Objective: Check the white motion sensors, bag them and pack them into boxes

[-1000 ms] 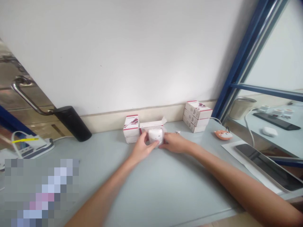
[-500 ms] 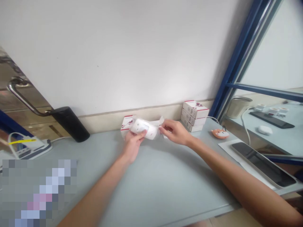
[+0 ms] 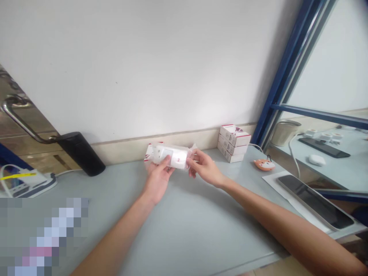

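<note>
**A:** Left grip (image 3: 158,183): what has it got?

**B:** It's closed around a white device in clear film (image 3: 170,156), raised just above the counter (image 3: 201,234).

**A:** And the right grip (image 3: 205,168)?

**B:** Partly open, its fingertips (image 3: 192,165) touching the film's right end.

**A:** Beyond the grips?

**B:** A red-marked white box (image 3: 150,152) sits just behind the film. Farther right come a stack of white boxes (image 3: 233,143), an orange fox figure (image 3: 263,165) and a dark tablet (image 3: 314,201).
</note>
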A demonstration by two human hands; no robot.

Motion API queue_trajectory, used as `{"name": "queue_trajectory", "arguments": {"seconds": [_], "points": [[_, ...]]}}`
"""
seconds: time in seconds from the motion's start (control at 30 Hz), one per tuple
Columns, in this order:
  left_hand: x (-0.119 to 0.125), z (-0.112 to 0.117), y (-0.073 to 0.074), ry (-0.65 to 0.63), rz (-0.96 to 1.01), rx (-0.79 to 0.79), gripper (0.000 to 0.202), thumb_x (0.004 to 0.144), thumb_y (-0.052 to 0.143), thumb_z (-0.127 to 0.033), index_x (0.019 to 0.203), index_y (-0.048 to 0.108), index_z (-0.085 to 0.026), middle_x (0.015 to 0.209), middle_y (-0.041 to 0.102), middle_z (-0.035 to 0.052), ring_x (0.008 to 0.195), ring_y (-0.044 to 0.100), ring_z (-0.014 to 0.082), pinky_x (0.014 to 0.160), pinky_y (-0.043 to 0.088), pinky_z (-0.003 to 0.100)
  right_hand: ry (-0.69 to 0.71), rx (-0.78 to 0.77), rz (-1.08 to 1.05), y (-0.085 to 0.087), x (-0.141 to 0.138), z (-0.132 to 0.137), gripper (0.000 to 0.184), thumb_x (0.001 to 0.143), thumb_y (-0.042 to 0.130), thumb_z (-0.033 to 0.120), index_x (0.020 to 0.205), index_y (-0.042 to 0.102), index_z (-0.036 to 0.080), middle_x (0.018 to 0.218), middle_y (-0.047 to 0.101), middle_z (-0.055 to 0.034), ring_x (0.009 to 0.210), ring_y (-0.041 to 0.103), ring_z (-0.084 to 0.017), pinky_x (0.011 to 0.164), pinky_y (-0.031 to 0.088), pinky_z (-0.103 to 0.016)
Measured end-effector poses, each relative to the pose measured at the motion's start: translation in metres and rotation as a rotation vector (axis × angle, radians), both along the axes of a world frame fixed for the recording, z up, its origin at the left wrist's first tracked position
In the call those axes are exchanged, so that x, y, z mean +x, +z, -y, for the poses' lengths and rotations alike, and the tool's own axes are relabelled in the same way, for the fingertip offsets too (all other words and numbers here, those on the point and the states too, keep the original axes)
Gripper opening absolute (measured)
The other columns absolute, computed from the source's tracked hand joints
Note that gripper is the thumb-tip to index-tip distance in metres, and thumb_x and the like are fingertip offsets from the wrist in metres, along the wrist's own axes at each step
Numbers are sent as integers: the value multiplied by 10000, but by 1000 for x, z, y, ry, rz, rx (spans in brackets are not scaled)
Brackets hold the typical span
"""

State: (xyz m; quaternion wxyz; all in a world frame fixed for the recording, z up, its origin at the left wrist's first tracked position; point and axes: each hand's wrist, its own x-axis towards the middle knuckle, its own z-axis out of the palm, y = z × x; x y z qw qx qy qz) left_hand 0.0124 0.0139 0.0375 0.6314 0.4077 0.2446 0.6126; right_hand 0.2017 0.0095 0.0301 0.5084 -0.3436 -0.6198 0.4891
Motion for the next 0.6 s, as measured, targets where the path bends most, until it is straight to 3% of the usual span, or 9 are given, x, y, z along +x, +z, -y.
{"name": "queue_trajectory", "arguments": {"seconds": [0.17, 0.27, 0.33, 0.4, 0.5, 0.6], "points": [[6, 8, -1, -76, -92, 54, 673, 830, 845, -205, 1427, 550, -299, 1339, 715, 71, 1296, 644, 272, 1084, 515, 425, 99, -224, -179, 11, 4, 4, 361, 849, 782, 483, 918, 550, 214, 795, 651, 23, 624, 607, -114, 612, 461, -276], [6, 9, -2, -52, -172, 39, 671, 831, 845, -225, 1410, 518, -308, 1363, 682, 83, 1291, 636, 278, 1033, 543, 428, 104, -351, -311, 15, 9, 2, 372, 781, 821, 338, 1043, 579, 232, 771, 633, 45, 630, 558, -102, 621, 411, -251], [4, 8, -5, 56, -235, 76, 702, 802, 873, -243, 1386, 493, -325, 1360, 664, 81, 1210, 674, 263, 976, 564, 400, 84, -384, -405, 15, 13, -1, 425, 751, 811, 277, 1104, 575, 255, 725, 590, 67, 603, 502, -100, 609, 386, -241], [2, 5, -10, 226, -299, 172, 767, 756, 907, -237, 1372, 464, -349, 1358, 645, 69, 1143, 695, 240, 976, 557, 379, 76, -380, -462, 16, 17, -4, 309, 767, 788, 293, 992, 582, 243, 672, 517, 74, 584, 442, -100, 588, 362, -235], [-2, 0, -21, 488, -500, 428, 729, 760, 898, -218, 1355, 494, -337, 1383, 601, 84, 1292, 609, 261, 1143, 449, 409, 115, -329, -480, 18, 22, -7, 284, 821, 759, 337, 764, 504, 223, 653, 428, 59, 585, 381, -102, 562, 333, -238], [-6, -2, -28, 671, -786, 721, 620, 776, 876, -221, 1311, 573, -301, 1358, 563, 114, 1394, 501, 313, 1218, 358, 476, 169, -282, -500, 21, 26, -6, 328, 832, 747, 318, 717, 454, 228, 662, 388, 50, 581, 328, -108, 547, 323, -248]]}}
